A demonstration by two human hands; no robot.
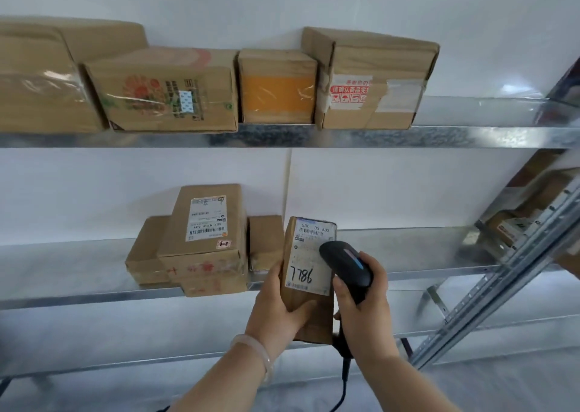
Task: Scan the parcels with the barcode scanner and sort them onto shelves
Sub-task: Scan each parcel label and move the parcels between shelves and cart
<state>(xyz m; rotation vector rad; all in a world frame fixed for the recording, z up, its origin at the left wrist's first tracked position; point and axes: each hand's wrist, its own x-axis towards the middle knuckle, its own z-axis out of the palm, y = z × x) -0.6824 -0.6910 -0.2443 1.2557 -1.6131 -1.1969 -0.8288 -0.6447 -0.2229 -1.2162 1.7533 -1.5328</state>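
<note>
Left hand [279, 305], pale bangle [254, 353] at the wrist, wraps thumb and fingers round a slim brown cardboard parcel [309, 273] with a white handwritten label, held upright before the middle steel shelf's [94, 297] front edge. Right hand [364, 311] grasps a black corded barcode scanner [348, 262], its head over the label. Stacked brown boxes [204, 239] sit left, towards the shelf's back edge.

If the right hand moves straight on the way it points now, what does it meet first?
Probably the labelled face of the parcel in the left hand; the scanner head is right over it, though depth is unclear.
</note>
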